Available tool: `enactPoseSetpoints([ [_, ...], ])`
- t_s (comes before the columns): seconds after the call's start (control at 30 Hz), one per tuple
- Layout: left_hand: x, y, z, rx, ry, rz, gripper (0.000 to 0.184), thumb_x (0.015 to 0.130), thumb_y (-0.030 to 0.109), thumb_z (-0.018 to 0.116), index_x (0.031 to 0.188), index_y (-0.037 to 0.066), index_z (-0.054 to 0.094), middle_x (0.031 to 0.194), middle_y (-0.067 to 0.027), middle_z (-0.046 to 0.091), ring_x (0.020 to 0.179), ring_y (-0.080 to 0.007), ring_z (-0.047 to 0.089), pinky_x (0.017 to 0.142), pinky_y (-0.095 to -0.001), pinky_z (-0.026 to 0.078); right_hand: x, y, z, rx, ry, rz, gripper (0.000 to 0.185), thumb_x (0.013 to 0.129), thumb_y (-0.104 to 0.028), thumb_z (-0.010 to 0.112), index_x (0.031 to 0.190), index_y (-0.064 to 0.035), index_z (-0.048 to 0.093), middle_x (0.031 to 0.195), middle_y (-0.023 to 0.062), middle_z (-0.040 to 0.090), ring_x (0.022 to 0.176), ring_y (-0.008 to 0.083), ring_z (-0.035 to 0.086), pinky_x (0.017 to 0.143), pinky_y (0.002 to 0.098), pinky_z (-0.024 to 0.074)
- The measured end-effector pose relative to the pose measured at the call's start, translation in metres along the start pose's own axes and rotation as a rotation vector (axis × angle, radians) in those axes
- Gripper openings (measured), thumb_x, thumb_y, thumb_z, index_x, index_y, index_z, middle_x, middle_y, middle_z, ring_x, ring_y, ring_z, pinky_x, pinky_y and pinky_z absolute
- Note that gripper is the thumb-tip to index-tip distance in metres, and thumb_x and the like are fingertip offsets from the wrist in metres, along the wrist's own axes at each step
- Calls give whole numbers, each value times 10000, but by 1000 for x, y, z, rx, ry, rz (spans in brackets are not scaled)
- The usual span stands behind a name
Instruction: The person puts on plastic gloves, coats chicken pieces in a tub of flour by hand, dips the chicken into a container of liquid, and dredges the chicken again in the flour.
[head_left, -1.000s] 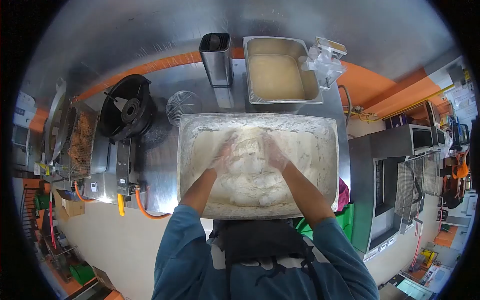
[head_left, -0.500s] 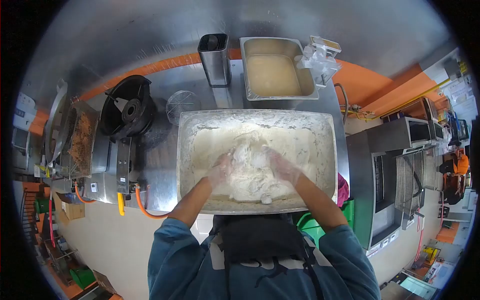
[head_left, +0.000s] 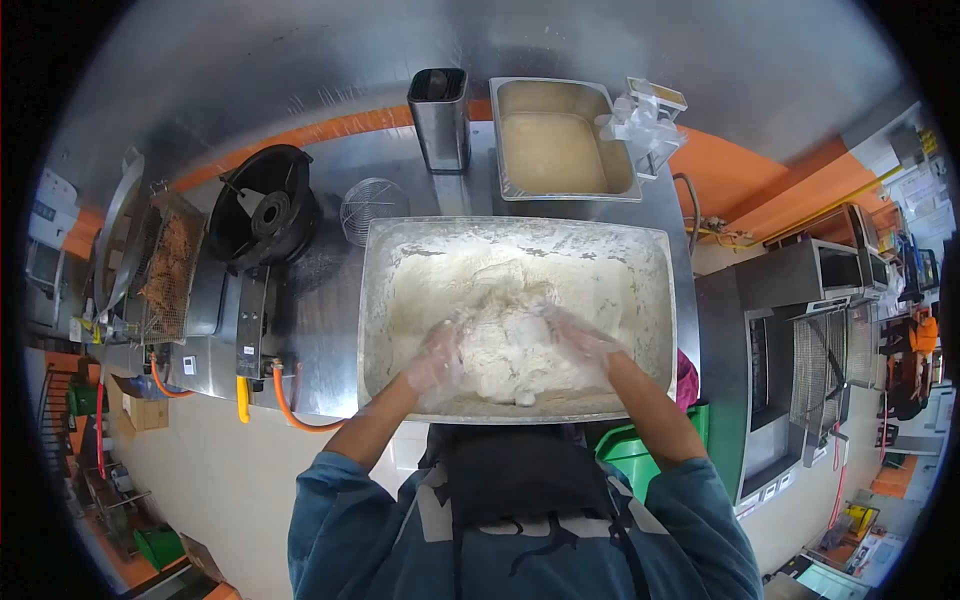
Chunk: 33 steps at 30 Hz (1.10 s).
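A large rectangular metal tray (head_left: 365, 300) of white flour (head_left: 620, 280) lies right in front of me. Near its middle is a heap of flour-coated lumps (head_left: 515, 345), too thickly covered to name. My left hand (head_left: 438, 357), in a clear plastic glove, touches the heap's left side. On the right side, my right hand (head_left: 580, 340) wears the same kind of glove and reaches inward. The fingers of both hands are blurred and partly lost in the flour, so I cannot tell whether they grip anything.
Behind the tray stand a deep pan of pale liquid (head_left: 550, 150), a tall metal canister (head_left: 440, 125) and a round wire skimmer (head_left: 372, 210). A black round pot-like part (head_left: 265, 210) and a basket of browned food (head_left: 168, 270) are on the left. Fryer baskets (head_left: 820, 355) sit at right.
Both hands have drawn slightly apart and the heap between them has shifted shape. A small lump near the front edge now sits slightly further left. The whole view has shifted slightly.
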<state>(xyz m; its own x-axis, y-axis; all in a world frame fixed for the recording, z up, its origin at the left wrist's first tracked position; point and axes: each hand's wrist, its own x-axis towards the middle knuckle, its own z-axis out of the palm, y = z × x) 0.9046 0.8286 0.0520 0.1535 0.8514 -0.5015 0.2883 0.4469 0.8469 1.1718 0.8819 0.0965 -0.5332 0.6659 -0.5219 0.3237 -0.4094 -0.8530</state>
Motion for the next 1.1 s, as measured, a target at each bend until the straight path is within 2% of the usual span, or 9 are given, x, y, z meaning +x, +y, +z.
enactPoseSetpoints([
  [0.13,6,-40,-13,-57,-104,-116,519,828,431,414,1183,55,378,1130,-68,435,942,-173,453,796,-319,387,-6,27,-26,-456,-197,186,536,879,-375,323,1292,-56,202,1313,128,260,1199,236,274,995,322,208],
  [0.23,-3,-18,15,-411,-198,-255,494,833,413,413,1171,53,386,1136,-71,435,955,-176,457,807,-306,388,-6,47,12,-749,-128,-281,532,872,-363,357,1284,-52,227,1285,125,314,1166,233,323,972,315,253],
  [0.53,75,-133,4,-235,-36,80,513,859,407,371,1225,51,331,1190,-43,404,1082,-172,396,885,-307,340,-17,-41,-8,-97,-139,336,519,876,-409,260,1267,-70,298,1241,150,376,1092,260,412,864,342,369],
  [0.57,73,-139,5,-226,-37,42,515,860,411,365,1229,53,328,1189,-39,405,1085,-174,394,893,-314,332,-27,-46,-4,-166,-113,311,546,869,-395,319,1295,-72,209,1302,144,289,1220,239,251,1010,323,176],
  [0.7,21,-14,35,-378,-22,-241,515,857,410,366,1233,59,339,1166,-55,429,1081,-196,406,916,-339,308,23,85,15,-779,54,-405,471,875,-300,342,1280,-79,247,1260,152,343,1167,262,327,998,371,217],
  [0.73,17,8,37,-433,48,-337,510,855,404,372,1229,58,350,1154,-64,442,1078,-202,411,921,-344,302,24,70,20,-458,46,-178,459,872,-284,358,1268,-70,264,1233,143,370,1126,255,363,973,372,255],
  [0.8,42,-24,30,-664,133,-25,472,842,367,402,1196,54,382,1100,-63,459,1024,-187,427,885,-319,318,26,12,27,180,25,267,436,868,-250,390,1246,-53,298,1181,126,423,1044,240,435,923,375,333],
  [0.93,114,-107,4,-1086,308,659,399,816,294,462,1130,48,445,993,-61,495,915,-159,458,815,-269,350,30,61,-45,-81,120,-141,424,853,-316,377,1124,2,451,1094,151,484,1019,221,448,886,293,336],
  [1.1,125,-91,3,-482,222,277,434,835,309,409,1188,58,373,1093,-73,439,995,-180,430,841,-336,349,32,30,-41,-116,420,-57,424,852,-311,385,1126,8,441,1099,147,480,1015,212,448,880,287,342],
])
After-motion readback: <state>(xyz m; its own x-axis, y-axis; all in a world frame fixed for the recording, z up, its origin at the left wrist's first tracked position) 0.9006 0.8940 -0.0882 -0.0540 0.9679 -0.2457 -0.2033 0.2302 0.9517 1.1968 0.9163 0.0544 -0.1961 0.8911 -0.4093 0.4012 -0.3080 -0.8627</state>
